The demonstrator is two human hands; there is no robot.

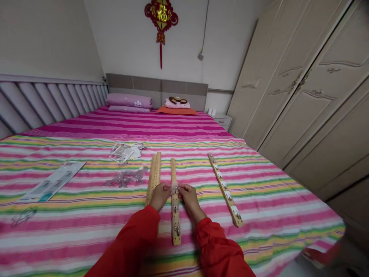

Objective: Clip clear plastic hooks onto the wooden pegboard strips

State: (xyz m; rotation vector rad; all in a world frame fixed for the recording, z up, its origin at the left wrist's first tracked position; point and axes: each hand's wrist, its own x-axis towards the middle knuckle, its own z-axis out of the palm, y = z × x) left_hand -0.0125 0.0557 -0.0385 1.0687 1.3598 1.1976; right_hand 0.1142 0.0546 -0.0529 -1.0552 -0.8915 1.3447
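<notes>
A narrow wooden strip [176, 223] with rows of small holes lies lengthwise in front of me. Metal clip-like pieces [177, 231] sit along its near half. Over the strip's middle, a small clear plastic bag [174, 187] is pinched from both sides. My left hand [160, 194] has its fingertips closed on the bag's left edge, and my right hand [189, 197] grips the right edge. What the bag contains is too small to make out. Just left of my left hand lie more perforated wooden strips [155, 173], side by side.
To the right rests another wooden strip [225, 190] bearing several white and metal pieces. Crumpled clear bags [127, 177] lie left, with flat packets [125, 151] beyond them. Farther left are a long package card [53, 182] and a thin wire-like bundle [24, 216] on the striped bedspread [95, 238].
</notes>
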